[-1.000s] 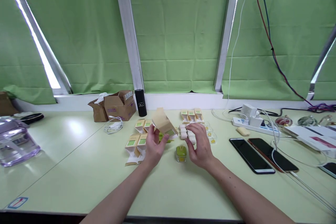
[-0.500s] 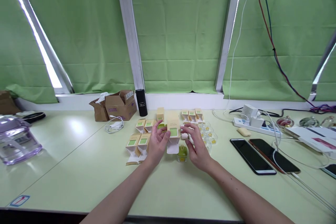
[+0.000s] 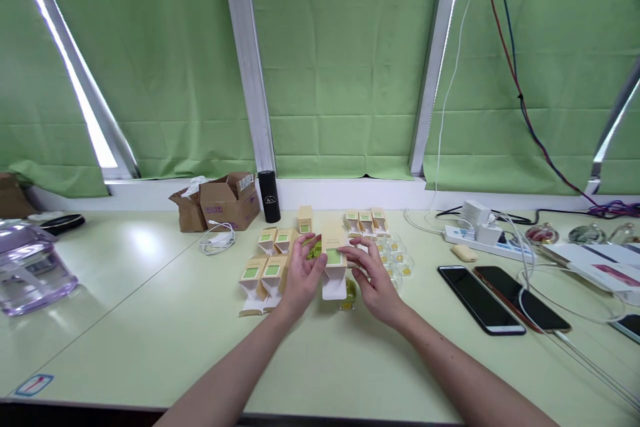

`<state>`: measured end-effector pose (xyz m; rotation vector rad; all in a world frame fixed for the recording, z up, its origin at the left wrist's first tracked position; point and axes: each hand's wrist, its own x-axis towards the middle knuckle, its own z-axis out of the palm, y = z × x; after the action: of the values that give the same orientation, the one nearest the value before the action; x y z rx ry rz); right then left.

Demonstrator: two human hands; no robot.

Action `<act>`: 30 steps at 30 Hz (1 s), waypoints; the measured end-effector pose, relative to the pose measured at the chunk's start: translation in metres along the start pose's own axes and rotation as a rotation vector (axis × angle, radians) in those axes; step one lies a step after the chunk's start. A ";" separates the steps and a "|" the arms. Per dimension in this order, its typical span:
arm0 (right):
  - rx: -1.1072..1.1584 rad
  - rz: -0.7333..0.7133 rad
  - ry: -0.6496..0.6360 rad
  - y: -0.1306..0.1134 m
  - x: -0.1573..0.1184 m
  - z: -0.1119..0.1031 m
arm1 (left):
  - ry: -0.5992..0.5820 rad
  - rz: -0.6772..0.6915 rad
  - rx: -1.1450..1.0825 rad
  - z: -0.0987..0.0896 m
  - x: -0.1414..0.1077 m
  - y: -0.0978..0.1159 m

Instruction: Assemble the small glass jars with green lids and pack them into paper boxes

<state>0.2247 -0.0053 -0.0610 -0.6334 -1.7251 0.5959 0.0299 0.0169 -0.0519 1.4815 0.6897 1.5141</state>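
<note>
The left hand's (image 3: 303, 277) grip is clamped on a carton (image 3: 333, 237) above the bench (image 3: 320, 367), upright now rather than tilted as a second ago. The right hand (image 3: 377, 281), apart from it then, now has a fingertip at its right edge, thumb parted; the flap (image 3: 334, 288) newly overlaps the green bottle (image 3: 351, 295).

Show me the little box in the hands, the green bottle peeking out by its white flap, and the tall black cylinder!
Little box (image 3: 332, 257): head view, on its green label.
Green bottle (image 3: 351, 292): head view, on its visible right side.
Black cylinder (image 3: 269, 196): head view, mid-side.
</note>
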 end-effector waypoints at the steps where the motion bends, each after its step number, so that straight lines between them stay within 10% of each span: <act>1: 0.012 0.007 0.004 0.000 0.000 0.000 | -0.004 0.018 0.017 0.000 0.000 0.000; 15: 0.178 0.110 0.098 0.002 0.005 -0.003 | -0.173 0.188 0.204 -0.002 -0.010 0.008; 30: 0.155 0.137 0.033 -0.001 0.004 -0.003 | -0.099 0.192 0.213 -0.001 -0.005 0.000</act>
<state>0.2264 -0.0034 -0.0569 -0.6516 -1.5958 0.8029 0.0288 0.0123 -0.0542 1.8148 0.6821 1.5346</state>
